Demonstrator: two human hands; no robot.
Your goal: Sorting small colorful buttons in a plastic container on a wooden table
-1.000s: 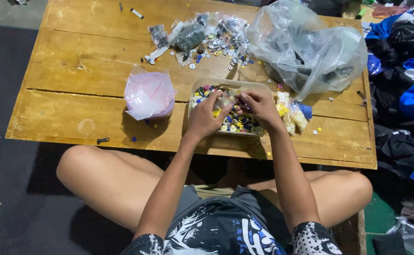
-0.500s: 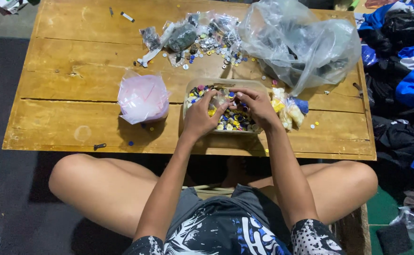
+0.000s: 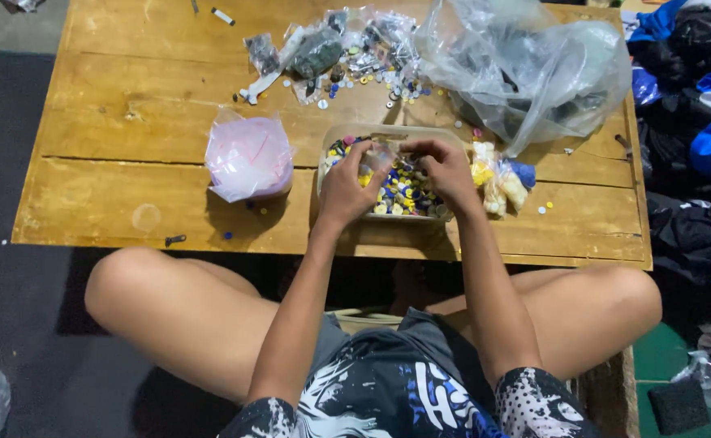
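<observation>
Far to the left of both hands, at the near edge of the wooden bench (image 3: 112, 162), a small dark clip-like piece (image 3: 174, 240) lies alone. Closer in, just left of the left hand, stands a pink plastic bag (image 3: 247, 157), its mouth gathered loosely upward, with a few loose buttons beside its base.

The left hand (image 3: 347, 185) reaches over the near left part of a shallow beige tray (image 3: 347, 134) filled with small mixed-colour buttons (image 3: 400, 191). Its fingers curl in, and thumb and fingertips pinch one side of a small clear plastic packet (image 3: 380, 154) held above the buttons. The right hand (image 3: 445, 170) meets it from the other side, fingers bent and closed on the same packet, so both grips are clenched on it, almost touching one another over the middle of the tray. What is inside the packet cannot be made out.

Beyond the hands, farther up the bench, lies a scatter of small clear bags and loose buttons (image 3: 347, 61). Just right of the right hand, touching the tray's right end, are little packets of yellow and blue pieces (image 3: 502, 182). Up and to the right of that grip sits a big crumpled clear plastic bag (image 3: 534, 73). Well right of it all, off the bench, lies a heap of dark and blue clothes (image 3: 696, 122).
</observation>
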